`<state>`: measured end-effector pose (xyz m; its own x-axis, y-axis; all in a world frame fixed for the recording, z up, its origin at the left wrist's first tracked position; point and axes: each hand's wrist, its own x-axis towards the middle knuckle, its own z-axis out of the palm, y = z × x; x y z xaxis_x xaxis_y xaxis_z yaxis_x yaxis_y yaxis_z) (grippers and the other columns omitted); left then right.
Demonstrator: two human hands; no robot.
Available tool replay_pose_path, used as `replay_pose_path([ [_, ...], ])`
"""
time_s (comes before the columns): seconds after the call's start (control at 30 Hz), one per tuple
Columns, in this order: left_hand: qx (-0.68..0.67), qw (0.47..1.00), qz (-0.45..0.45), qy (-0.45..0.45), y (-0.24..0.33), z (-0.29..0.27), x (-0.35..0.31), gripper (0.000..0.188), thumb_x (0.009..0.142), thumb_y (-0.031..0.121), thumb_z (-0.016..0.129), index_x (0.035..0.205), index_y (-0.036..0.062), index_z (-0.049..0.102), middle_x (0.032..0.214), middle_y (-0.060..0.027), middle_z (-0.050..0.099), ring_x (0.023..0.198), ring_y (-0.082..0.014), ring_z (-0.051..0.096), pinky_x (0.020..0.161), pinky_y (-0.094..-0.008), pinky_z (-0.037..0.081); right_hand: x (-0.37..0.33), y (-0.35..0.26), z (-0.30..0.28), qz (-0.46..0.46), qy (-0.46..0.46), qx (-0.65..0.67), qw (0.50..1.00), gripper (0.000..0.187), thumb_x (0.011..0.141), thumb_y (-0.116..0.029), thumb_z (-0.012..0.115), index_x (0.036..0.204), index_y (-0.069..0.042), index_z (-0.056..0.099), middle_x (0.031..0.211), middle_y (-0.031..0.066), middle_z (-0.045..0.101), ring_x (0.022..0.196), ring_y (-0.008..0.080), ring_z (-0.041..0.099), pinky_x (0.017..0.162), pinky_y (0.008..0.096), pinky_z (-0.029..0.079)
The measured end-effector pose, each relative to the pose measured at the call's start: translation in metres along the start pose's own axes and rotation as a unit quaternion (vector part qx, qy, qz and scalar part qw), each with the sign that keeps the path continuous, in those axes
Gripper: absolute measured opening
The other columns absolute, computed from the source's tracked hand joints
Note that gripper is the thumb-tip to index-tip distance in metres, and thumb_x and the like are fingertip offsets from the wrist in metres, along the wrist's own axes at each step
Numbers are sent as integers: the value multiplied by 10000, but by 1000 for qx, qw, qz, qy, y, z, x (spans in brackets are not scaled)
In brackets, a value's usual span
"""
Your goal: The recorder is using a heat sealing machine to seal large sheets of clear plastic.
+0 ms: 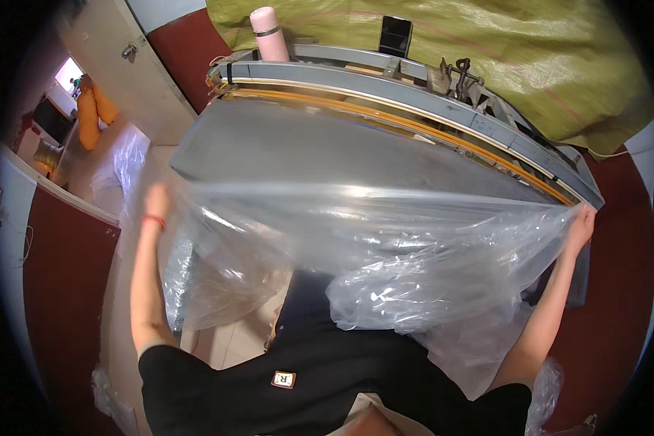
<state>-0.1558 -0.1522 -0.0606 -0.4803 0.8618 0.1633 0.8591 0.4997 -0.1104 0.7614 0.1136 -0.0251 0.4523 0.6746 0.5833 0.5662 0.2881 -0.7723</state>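
A wide sheet of clear plastic film (414,283) is stretched between my two hands. Its upper edge runs taut across the near part of a grey tabletop (305,142), and the rest hangs down in shiny folds in front of my body. At the left, my left hand (158,198), with a red band on the wrist, is closed on one end of that edge; it looks slightly blurred. Far out to the right, my right hand (580,224) pinches the other end, close to the right end of the bench's metal beam (385,89).
Orange strips (385,116) run along the beam's near side. Behind it stand a pink bottle (269,35), a dark phone-like slab (396,36) and a metal clamp (461,76). A yellow-green woven sheet (530,80) covers the back. A door (127,65) stands ajar at the left.
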Motion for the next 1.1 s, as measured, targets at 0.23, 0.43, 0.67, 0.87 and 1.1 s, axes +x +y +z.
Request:
replay_pose_path([
  [0.23,-257,845,23,469,136,-115,67,221,740,99,615,913,15,506,880,-119,519,813,-253,519,732,-332,424,-8,135,-76,53,15,-189,980,229,856,-186,447,856,28,529,817,118,588,791,215,542,732,312,405],
  [0.43,-209,969,-82,101,129,33,100,734,741,432,586,1336,164,249,1408,-89,168,1284,-305,173,995,-539,170,-29,92,-122,148,-8,-573,806,344,871,-329,341,965,-57,531,914,203,582,859,400,542,696,463,437],
  [0.67,-147,985,-90,-19,143,17,140,598,777,550,453,1269,216,395,1377,-48,270,1271,-291,216,957,-607,155,-41,105,-164,160,41,-611,774,334,856,-329,353,1023,-97,525,904,182,602,874,378,564,706,480,443],
  [0.87,-308,889,-76,330,118,33,153,266,844,206,482,992,15,593,955,-135,611,882,-241,576,800,-342,434,-47,0,-83,186,-9,-599,779,295,819,-265,411,1004,-96,565,998,164,582,914,338,559,780,429,436],
  [1.1,-621,713,300,-132,412,-139,-36,291,861,262,488,1052,58,569,1092,-68,554,1027,-168,497,794,-278,414,-45,72,-126,97,16,-511,854,282,855,-307,406,854,-50,520,790,198,591,778,365,566,673,467,422],
])
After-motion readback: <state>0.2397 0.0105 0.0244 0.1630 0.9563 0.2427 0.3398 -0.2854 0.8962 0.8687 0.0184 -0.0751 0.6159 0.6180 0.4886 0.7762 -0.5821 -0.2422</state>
